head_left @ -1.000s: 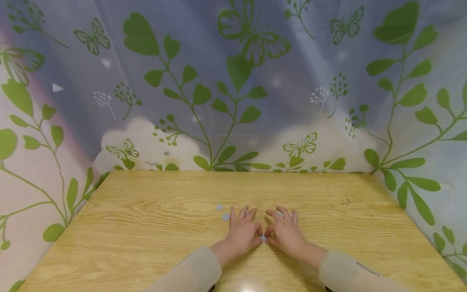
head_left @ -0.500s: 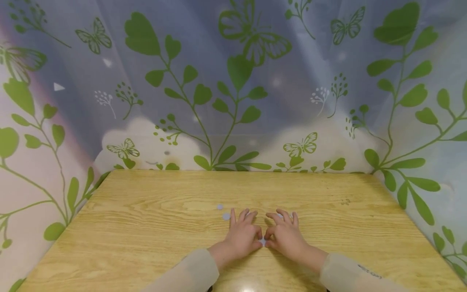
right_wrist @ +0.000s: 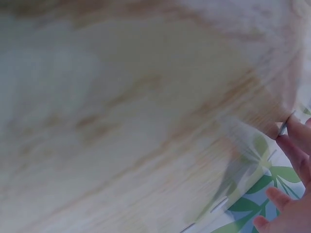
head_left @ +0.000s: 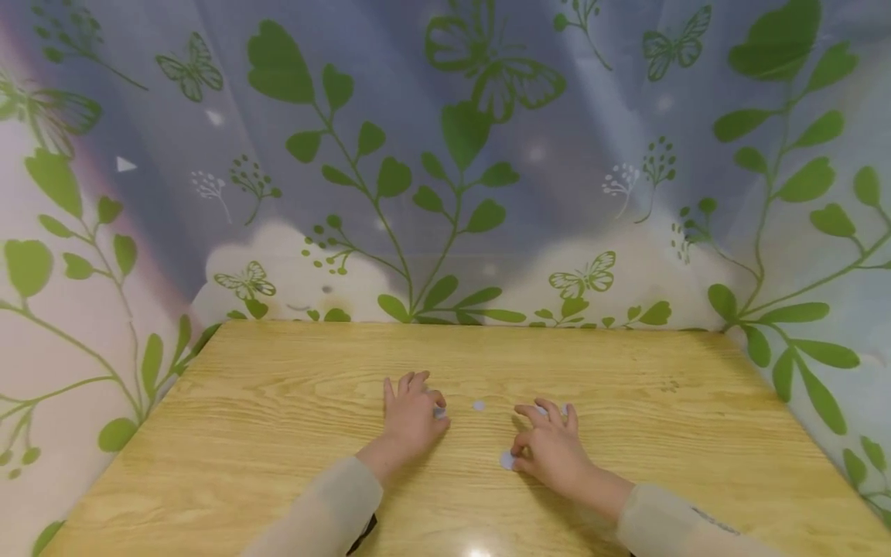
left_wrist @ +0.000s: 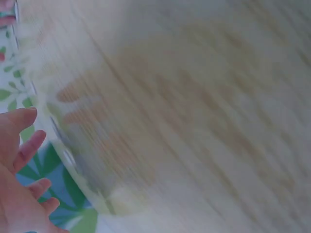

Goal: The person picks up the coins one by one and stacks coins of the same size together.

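Observation:
Small flat pale-blue discs lie on a wooden table. My right hand point(head_left: 557, 456) pinches one disc point(head_left: 508, 459) between thumb and index finger, near the table's front. The right wrist view shows that pinched disc point(right_wrist: 286, 124) nearly edge-on. My left hand point(head_left: 412, 418) is farther forward and left, its fingers spread. Another disc point(head_left: 440, 413) shows between its thumb and index finger, which stand apart in the left wrist view, where the left hand point(left_wrist: 22, 170) is above the table. A loose disc point(head_left: 479, 405) lies between the hands.
Pale-blue pieces point(head_left: 541, 411) show partly behind the right hand's fingers. The wood-grain table point(head_left: 313, 363) ends at a curtain point(head_left: 334, 155) printed with green leaves and butterflies, which surrounds its back and sides.
The left hand has left the right hand's disc and moved left and forward to another disc. A disc between the hands is now uncovered. The right hand has kept its pinch.

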Motion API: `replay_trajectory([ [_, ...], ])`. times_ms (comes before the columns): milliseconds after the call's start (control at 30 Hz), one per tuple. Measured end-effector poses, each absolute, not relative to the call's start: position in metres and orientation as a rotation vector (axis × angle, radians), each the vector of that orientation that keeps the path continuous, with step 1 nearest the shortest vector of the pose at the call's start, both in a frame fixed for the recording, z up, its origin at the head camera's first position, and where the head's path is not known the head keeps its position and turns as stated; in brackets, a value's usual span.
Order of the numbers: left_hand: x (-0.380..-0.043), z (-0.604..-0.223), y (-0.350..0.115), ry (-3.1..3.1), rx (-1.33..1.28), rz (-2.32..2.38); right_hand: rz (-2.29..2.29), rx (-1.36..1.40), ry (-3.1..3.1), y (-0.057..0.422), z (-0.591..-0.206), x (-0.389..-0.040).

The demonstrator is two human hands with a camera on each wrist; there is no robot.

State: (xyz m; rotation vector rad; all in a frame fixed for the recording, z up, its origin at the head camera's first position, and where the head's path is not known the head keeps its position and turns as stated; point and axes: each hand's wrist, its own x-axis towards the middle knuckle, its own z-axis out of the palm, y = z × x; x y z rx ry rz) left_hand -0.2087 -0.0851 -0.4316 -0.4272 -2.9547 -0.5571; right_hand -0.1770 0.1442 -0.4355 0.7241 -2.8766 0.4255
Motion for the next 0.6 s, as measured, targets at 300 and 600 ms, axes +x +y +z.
replay_trajectory([
  [300, -0.217, -0.437, -0.095, -2.976, -0.235, -0.671, 0.434, 0.693, -2.896, 0.147, -0.436, -0.177],
  [600, -0.224, -0.436, -0.092, -3.008, -0.208, -0.65, 0.41, 0.723, -2.887, 0.144, -0.435, -0.179],
])
